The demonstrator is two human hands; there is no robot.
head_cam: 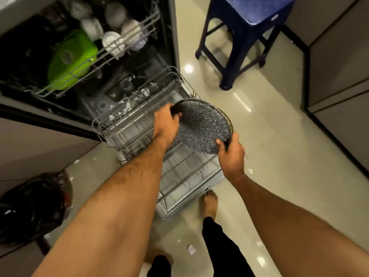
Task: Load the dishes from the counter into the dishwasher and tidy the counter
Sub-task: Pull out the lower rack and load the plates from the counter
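Note:
A round dark speckled pan [201, 126] hangs tilted over the pulled-out lower rack [139, 134] of the open dishwasher. My left hand [164, 124] grips its far left rim, fingers curled over the edge. My right hand [231, 152] holds the near right rim, thumb on the speckled face. The upper rack [111, 56] carries a green plastic lid [71, 58] and several white cups and bowls [113, 44]. The part of the lower rack near me looks bare; small pale items sit at its far end.
A dark blue plastic stool [245, 37] stands on the glossy floor to the right of the dishwasher. A black rubbish bag [32, 206] sits at the lower left. Scraps of paper [191, 249] lie on the floor. My bare foot [208, 204] is beside the rack's front corner. Cabinets line the right wall.

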